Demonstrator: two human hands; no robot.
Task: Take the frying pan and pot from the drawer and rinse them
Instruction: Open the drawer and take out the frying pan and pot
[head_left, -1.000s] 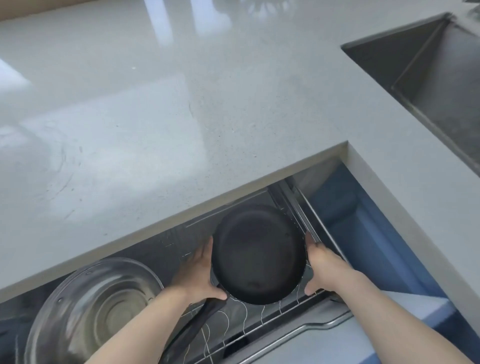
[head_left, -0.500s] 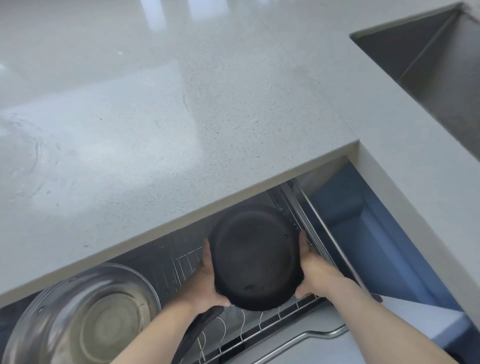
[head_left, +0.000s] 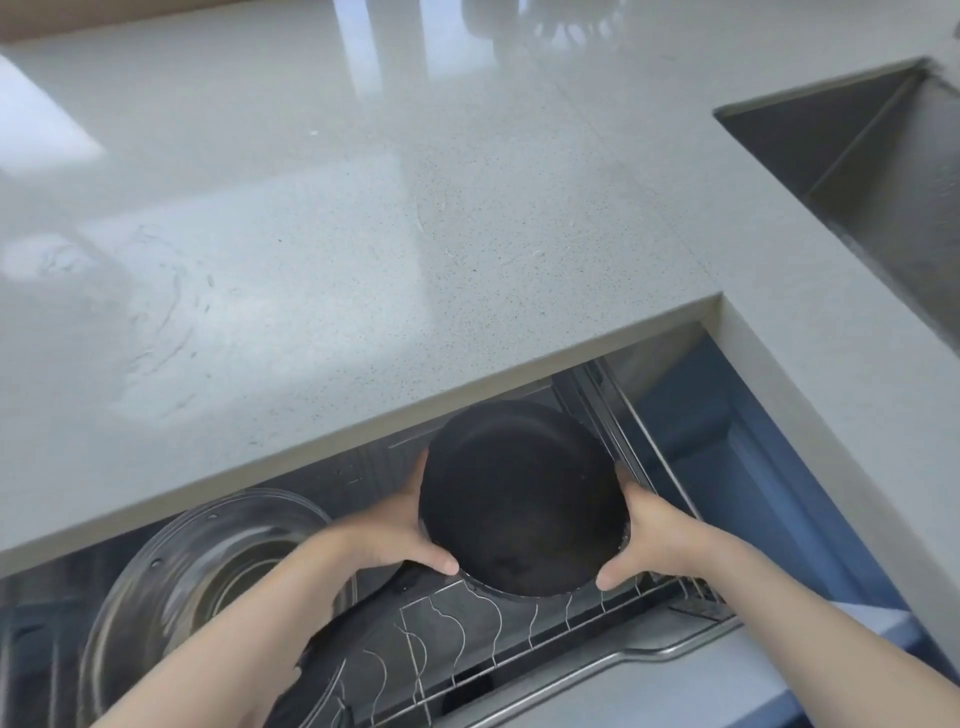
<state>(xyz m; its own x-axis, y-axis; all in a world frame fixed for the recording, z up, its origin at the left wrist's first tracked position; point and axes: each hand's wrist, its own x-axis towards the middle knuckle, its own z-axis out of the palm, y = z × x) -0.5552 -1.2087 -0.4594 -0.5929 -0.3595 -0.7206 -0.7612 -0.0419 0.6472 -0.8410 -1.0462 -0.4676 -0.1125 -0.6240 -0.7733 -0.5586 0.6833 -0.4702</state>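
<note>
A black, deep-walled round pot hangs over the wire rack of the open drawer, just below the countertop edge. My left hand grips its left rim, thumb hooked round the near edge. My right hand grips the right rim the same way. A dark handle runs from under my left hand toward the lower left; I cannot tell what it belongs to. No separate frying pan body is plainly visible.
A clear glass lid or bowl lies in the drawer's left part. The grey speckled countertop overhangs the drawer's back. A steel sink is sunk at the upper right. The drawer's front rail runs along the near side.
Both hands have closed round the pot's rim and raised it slightly off the rack, with the thumbs now wrapped over its near edge.
</note>
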